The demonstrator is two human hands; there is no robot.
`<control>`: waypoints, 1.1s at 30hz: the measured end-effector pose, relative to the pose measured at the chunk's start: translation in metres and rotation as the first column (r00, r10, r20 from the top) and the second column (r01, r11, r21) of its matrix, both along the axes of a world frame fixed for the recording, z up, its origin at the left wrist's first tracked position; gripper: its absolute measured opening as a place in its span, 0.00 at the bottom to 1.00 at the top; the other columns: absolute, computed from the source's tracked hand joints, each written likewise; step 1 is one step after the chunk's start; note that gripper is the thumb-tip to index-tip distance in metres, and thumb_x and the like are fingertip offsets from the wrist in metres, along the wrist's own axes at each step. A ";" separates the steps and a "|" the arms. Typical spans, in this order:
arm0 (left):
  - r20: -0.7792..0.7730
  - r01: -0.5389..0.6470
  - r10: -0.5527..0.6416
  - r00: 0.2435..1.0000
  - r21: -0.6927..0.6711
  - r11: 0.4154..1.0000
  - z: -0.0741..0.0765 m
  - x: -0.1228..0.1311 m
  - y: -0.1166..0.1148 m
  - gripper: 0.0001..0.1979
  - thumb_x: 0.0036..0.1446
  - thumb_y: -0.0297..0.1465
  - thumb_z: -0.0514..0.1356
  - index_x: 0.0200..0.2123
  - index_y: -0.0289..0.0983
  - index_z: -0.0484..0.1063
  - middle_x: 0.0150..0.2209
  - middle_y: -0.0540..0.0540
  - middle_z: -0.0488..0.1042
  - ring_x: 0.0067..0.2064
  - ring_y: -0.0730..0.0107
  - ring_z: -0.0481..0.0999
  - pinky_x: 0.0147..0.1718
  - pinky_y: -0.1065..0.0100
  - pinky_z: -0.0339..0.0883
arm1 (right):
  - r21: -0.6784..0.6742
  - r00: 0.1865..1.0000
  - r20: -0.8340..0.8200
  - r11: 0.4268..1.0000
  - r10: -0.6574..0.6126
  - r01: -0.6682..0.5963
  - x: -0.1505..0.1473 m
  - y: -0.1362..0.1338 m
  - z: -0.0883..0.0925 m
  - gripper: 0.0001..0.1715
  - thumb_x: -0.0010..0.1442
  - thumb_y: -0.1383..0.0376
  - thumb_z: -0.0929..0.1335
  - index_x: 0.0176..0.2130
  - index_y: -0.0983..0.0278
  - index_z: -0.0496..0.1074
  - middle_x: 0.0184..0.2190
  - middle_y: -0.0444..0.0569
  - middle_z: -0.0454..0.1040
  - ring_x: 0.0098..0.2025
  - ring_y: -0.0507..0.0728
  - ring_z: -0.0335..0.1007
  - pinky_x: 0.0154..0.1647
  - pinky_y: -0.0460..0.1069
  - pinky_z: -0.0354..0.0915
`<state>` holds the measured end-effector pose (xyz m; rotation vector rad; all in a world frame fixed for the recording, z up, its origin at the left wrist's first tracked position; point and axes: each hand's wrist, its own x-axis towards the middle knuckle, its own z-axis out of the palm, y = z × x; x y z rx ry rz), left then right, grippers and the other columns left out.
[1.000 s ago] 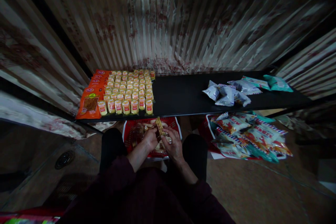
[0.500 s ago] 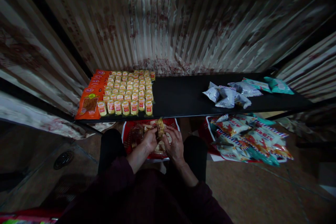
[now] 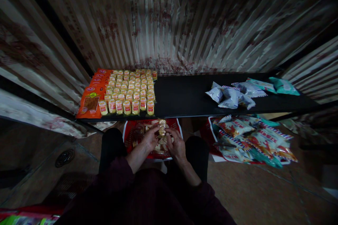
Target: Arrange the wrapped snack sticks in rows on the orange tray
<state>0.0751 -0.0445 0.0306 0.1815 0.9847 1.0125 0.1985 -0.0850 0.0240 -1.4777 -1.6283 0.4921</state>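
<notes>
A small wrapped snack pack [image 3: 162, 127] is held above a red basket [image 3: 126, 132] between my knees. My left hand [image 3: 151, 138] pinches its left side. On its right side, the fingers of my right hand [image 3: 176, 146] are closed. The pack is yellowish in clear wrap; its label is hard to make out. Below my hands, the basket holds more wrapped snacks, partly hidden by them. On the black shelf [image 3: 182, 95] just ahead, several rows of small yellow wrapped packs [image 3: 128, 91] stand close together.
Orange snack bags [image 3: 91, 100] lie at the shelf's left end. Silver-white bags [image 3: 229, 97] and teal bags [image 3: 283, 86] lie on its right side. A second basket [image 3: 211, 137], heaped with snack bags, stands below right. Striped curtain cloth [image 3: 169, 35] hangs behind the shelf.
The snack pack has been turned and raised slightly between my fingers, so a paler face shows. My hands stay over the basket. The view has shifted a little.
</notes>
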 end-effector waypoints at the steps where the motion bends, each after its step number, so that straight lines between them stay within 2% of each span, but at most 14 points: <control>1: -0.011 0.000 0.000 1.000 0.010 1.000 0.000 0.000 0.000 0.12 0.39 0.31 0.70 0.30 0.35 0.74 0.28 0.47 0.77 0.33 0.68 0.76 0.37 0.68 0.67 | -0.022 1.000 -0.021 1.000 -0.005 0.005 0.000 -0.001 0.001 0.15 0.62 0.60 0.61 0.43 0.60 0.72 0.41 0.53 0.75 0.44 0.59 0.73 0.46 0.56 0.70; 3: -0.038 -0.002 0.003 0.999 0.025 1.000 0.000 0.001 -0.001 0.15 0.36 0.31 0.71 0.31 0.36 0.74 0.29 0.48 0.77 0.34 0.68 0.75 0.37 0.68 0.66 | -0.066 0.998 -0.062 0.998 -0.019 0.015 -0.002 -0.003 0.001 0.16 0.62 0.57 0.62 0.45 0.61 0.71 0.42 0.54 0.75 0.43 0.59 0.73 0.44 0.55 0.71; 7: -0.163 0.008 0.005 0.987 0.076 0.997 -0.001 0.005 -0.003 0.20 0.34 0.30 0.72 0.35 0.38 0.73 0.30 0.49 0.76 0.33 0.69 0.74 0.37 0.67 0.64 | -0.099 0.994 -0.108 0.995 -0.026 0.015 -0.006 -0.004 -0.005 0.24 0.57 0.53 0.66 0.49 0.63 0.69 0.46 0.56 0.74 0.47 0.62 0.72 0.48 0.57 0.69; 11: -0.285 0.033 0.018 0.958 0.172 0.985 0.002 0.008 -0.006 0.15 0.39 0.30 0.69 0.34 0.38 0.73 0.35 0.48 0.75 0.36 0.69 0.73 0.40 0.67 0.63 | -0.117 0.986 -0.149 0.992 -0.069 0.052 -0.010 -0.002 -0.011 0.29 0.53 0.52 0.69 0.50 0.65 0.67 0.48 0.58 0.73 0.49 0.63 0.72 0.51 0.60 0.68; 16: -0.309 0.009 0.080 0.948 0.276 0.961 0.013 0.011 -0.008 0.04 0.45 0.26 0.63 0.28 0.38 0.73 0.37 0.48 0.75 0.40 0.69 0.72 0.42 0.70 0.63 | -0.178 0.964 -0.258 0.984 -0.068 0.022 -0.008 0.003 -0.012 0.27 0.54 0.55 0.69 0.50 0.64 0.67 0.45 0.56 0.75 0.46 0.62 0.74 0.49 0.58 0.69; 22: -0.371 0.089 0.011 0.929 0.252 0.964 0.021 0.012 -0.006 0.13 0.46 0.19 0.58 0.32 0.39 0.77 0.40 0.45 0.76 0.42 0.66 0.73 0.46 0.66 0.63 | -0.237 0.930 -0.312 0.964 -0.192 0.119 0.001 0.009 -0.018 0.24 0.54 0.54 0.68 0.47 0.64 0.71 0.43 0.54 0.77 0.42 0.61 0.75 0.46 0.57 0.70; 26: -0.422 0.094 0.054 0.905 0.323 0.942 0.022 0.013 -0.005 0.16 0.46 0.17 0.56 0.33 0.40 0.78 0.41 0.46 0.77 0.45 0.65 0.72 0.50 0.67 0.61 | -0.258 0.912 -0.367 0.962 -0.184 0.090 0.004 0.011 -0.014 0.23 0.55 0.54 0.67 0.47 0.63 0.72 0.42 0.53 0.77 0.42 0.61 0.75 0.45 0.57 0.71; 30: -0.458 0.131 0.047 0.888 0.349 0.928 0.022 0.014 -0.005 0.15 0.48 0.19 0.57 0.36 0.40 0.77 0.42 0.46 0.76 0.45 0.64 0.72 0.50 0.65 0.62 | -0.239 0.891 -0.398 0.963 -0.217 0.127 0.004 0.014 -0.012 0.26 0.54 0.54 0.67 0.50 0.63 0.70 0.47 0.54 0.76 0.47 0.62 0.73 0.50 0.58 0.69; 33: -0.483 0.145 0.052 0.874 0.362 0.921 0.021 0.015 -0.004 0.14 0.47 0.19 0.58 0.36 0.40 0.76 0.42 0.46 0.76 0.44 0.65 0.71 0.50 0.65 0.62 | -0.229 0.876 -0.438 0.967 -0.202 0.109 0.005 0.018 -0.013 0.27 0.55 0.53 0.67 0.51 0.64 0.68 0.48 0.56 0.75 0.47 0.61 0.73 0.50 0.58 0.69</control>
